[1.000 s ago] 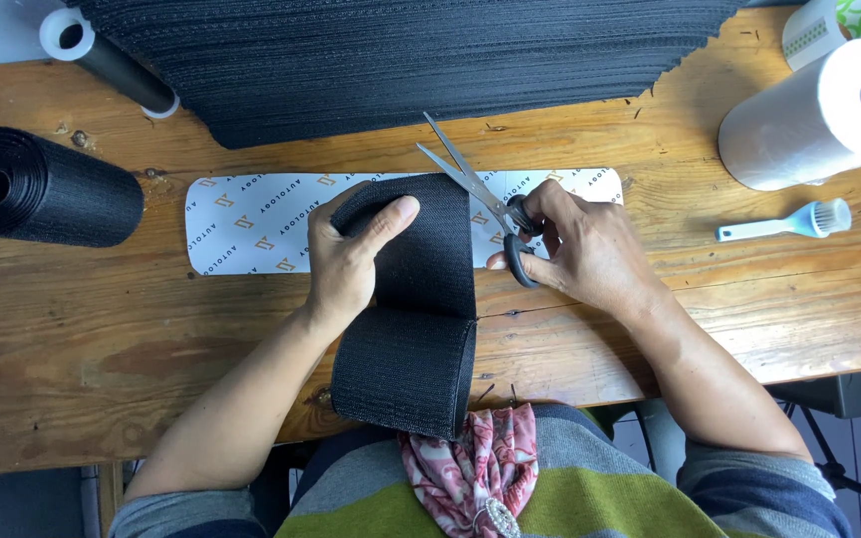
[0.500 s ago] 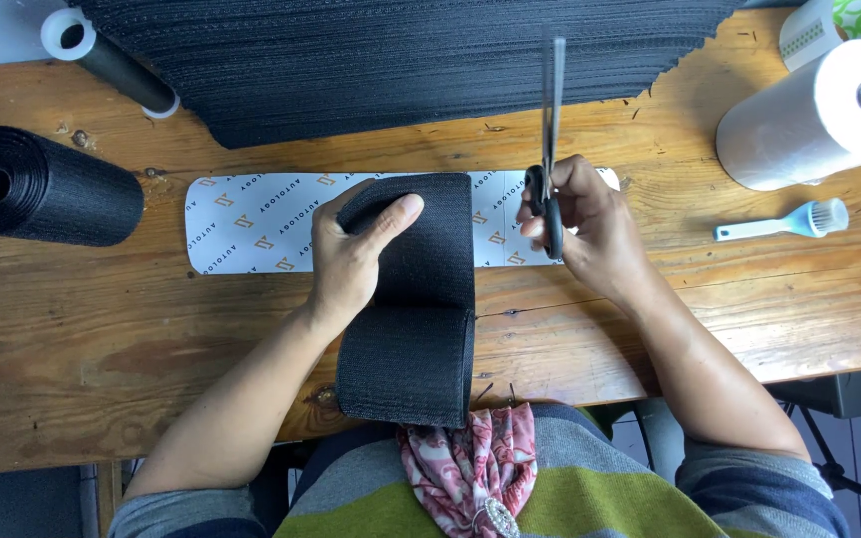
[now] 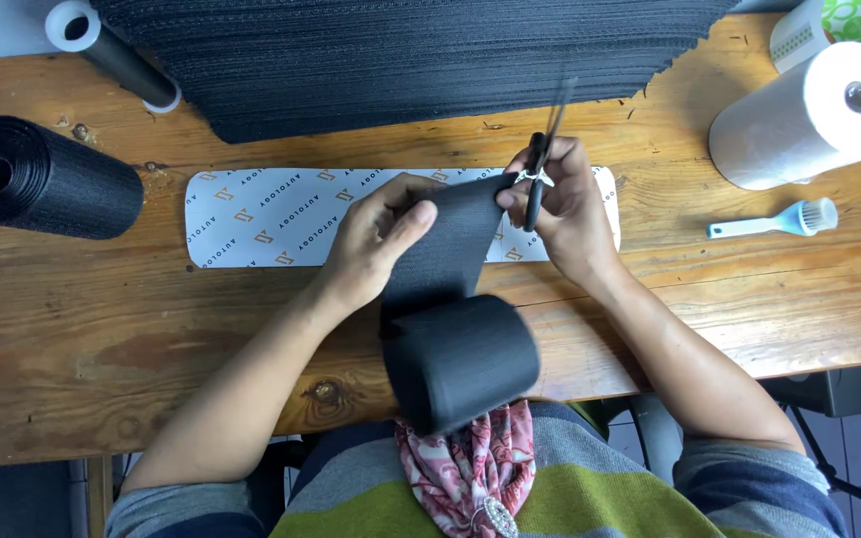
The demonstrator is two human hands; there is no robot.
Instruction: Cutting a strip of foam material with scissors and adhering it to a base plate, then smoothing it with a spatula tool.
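Observation:
My left hand (image 3: 376, 244) grips the left edge of a wide black strip (image 3: 445, 249) whose free end curls into a loose roll (image 3: 460, 359) near the table's front edge. My right hand (image 3: 565, 204) holds black-handled scissors (image 3: 542, 164) with the blades pointing away from me, blurred, and its fingers also pinch the strip's right corner. Both hands hover over a white printed mat (image 3: 261, 214) on the wooden table (image 3: 102, 339).
A black mesh roll (image 3: 37, 179) lies at the left. A large stack of black fabric (image 3: 401, 55) fills the back, with a tube (image 3: 112, 55) beside it. At the right sit a white paper roll (image 3: 814, 115) and a small blue brush (image 3: 774, 221).
The scissors swung from pointing left to pointing away from me. The strip lifted off the table and its lower end curled into a roll. My right hand moved onto the strip's corner.

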